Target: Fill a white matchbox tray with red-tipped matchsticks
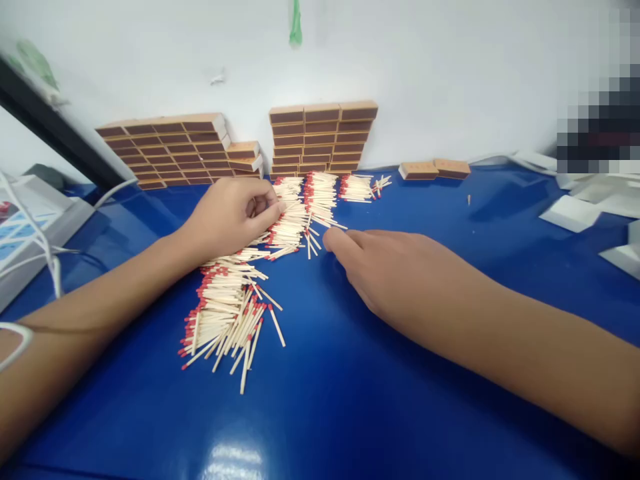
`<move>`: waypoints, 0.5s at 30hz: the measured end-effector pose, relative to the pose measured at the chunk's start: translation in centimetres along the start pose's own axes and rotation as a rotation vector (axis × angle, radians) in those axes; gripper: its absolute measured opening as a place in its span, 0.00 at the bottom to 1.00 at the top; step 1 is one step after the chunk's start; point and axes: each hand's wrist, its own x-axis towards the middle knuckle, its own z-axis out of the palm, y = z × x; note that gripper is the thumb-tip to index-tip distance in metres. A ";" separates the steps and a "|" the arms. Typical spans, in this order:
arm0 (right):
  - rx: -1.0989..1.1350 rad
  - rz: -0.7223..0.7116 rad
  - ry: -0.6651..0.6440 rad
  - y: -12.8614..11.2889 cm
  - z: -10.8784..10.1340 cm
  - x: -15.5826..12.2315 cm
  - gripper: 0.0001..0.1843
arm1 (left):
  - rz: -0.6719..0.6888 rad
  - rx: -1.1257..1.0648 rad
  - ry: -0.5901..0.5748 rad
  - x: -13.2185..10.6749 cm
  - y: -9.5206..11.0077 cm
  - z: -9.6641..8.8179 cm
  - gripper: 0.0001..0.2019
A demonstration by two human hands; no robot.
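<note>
Red-tipped wooden matches (220,303) lie in a long loose heap on the blue tabletop (320,400), with further bunches of matches (320,193) toward the wall. My left hand (233,213) rests over the middle of the heap. Its thumb and fingers are curled into a pinch on matches at the fingertips. Just right of the bunches is my right hand (385,267), back upward. Its fingers are folded together beside a few stray matches (311,243); what they hold, if anything, is hidden.
Stacked matchboxes (175,150) and a second stack of matchboxes (320,137) stand against the white wall. Two matchboxes (435,169) lie farther right. White folded pieces (575,210) lie at the right edge. A white device with cables (35,233) is at the left.
</note>
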 end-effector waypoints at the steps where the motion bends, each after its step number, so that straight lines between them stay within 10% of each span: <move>1: -0.006 0.004 -0.002 -0.1 0.0 0.0 0.14 | -0.002 0.002 0.004 0.0 0.0 0.0 0.14; 15: 0.003 -0.009 0.003 -0.3 0.0 -0.1 0.15 | -0.017 0.015 -0.014 0.1 0.2 -0.1 0.15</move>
